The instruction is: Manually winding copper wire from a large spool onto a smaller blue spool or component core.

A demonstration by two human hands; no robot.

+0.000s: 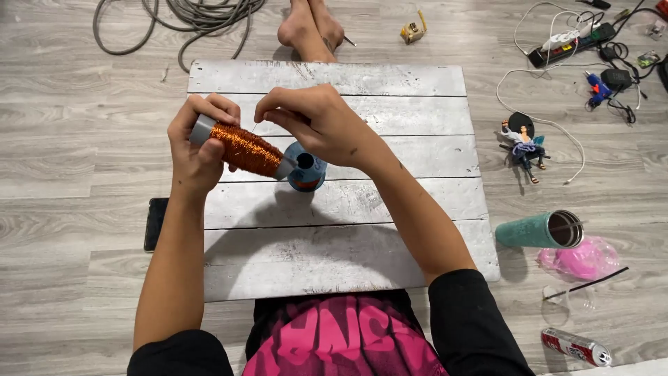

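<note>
copper-wire spool (245,148) tilted above the white plank board (390,80), near its 10 o'clock corner | left hand (198,143) clenched round spool's grey end | right hand (316,122) pinching thin wire strand | blue spool (307,169) upright beneath | board bare toward 6 o'clock edge | teal tumbler (539,230) at 3 o'clock, off board

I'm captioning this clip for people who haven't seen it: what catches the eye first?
The spool of copper wire, gripped in the left hand over the white plank board while the right hand pinches at it. Beneath sits a blue spool; a teal tumbler lies at right.
</note>
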